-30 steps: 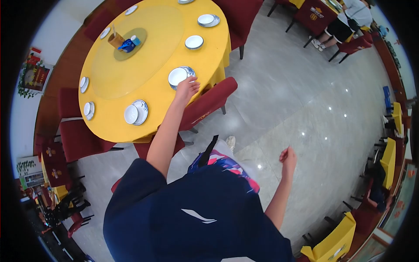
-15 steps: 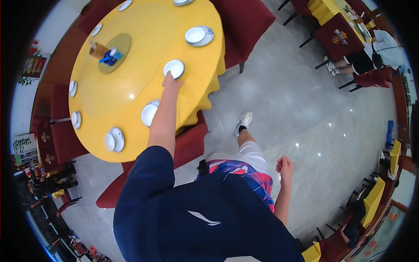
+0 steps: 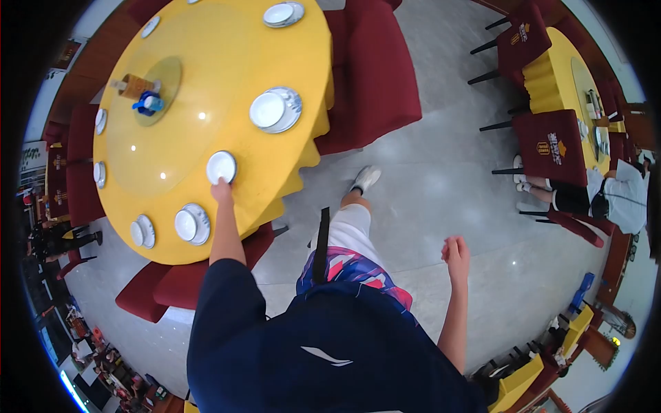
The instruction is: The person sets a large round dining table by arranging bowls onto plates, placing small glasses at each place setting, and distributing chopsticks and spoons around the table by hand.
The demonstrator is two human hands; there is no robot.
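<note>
My left hand (image 3: 222,189) reaches out over the yellow-clothed round table (image 3: 255,184), its fingers closed on the near rim of a small white bowl (image 3: 221,165). Whether the bowl rests on the cloth or is slightly raised, I cannot tell. Nearer to me is a white bowl on a patterned plate (image 3: 202,215). Farther along the edge, another bowl (image 3: 266,110) sits on its own patterned plate. Off to the right, above the grey floor, my right hand (image 3: 454,250) hangs with curled fingers, and nothing shows in it.
Dark red chairs (image 3: 382,76) stand around the table. A glass turntable in its middle carries a brown holder (image 3: 134,87) and a blue item (image 3: 148,103). At the right, a person in a white top (image 3: 623,196) is by another yellow table (image 3: 561,76). Grey tiled floor (image 3: 406,206) lies between.
My body and view have moved forward along the table. The table and its settings have shifted down and left in view. My left hand remains at the bowl; my right hand still hangs with curled fingers.
</note>
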